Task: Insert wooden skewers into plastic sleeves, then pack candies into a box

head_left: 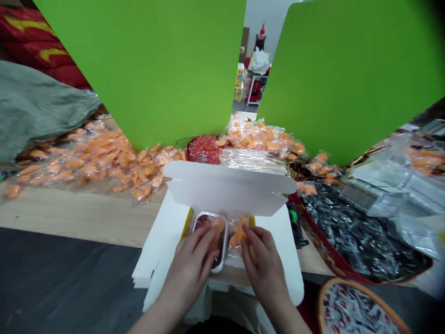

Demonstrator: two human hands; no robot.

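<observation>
An open white cardboard box (229, 185) stands on a stack of flattened boxes in front of me. In its left half lies a foil tray (222, 260) with dark and red contents. Beside the tray, on the right, is a clear packet of orange pieces (238, 232). My left hand (196, 253) reaches over the tray, its fingers at an orange piece on top; what they grip is blurred. My right hand (260, 250) is at the right edge of the orange packet, thumb and fingers closed together on it.
Orange packets (93, 157) are heaped at the left and behind the box. Wrapped white sticks (252, 159) and red packets (204, 149) lie behind it. At the right stand a red-rimmed tray (361, 232) of black packets and an orange-rimmed tub (358, 308) of sachets. Green panels (156, 69) rise behind.
</observation>
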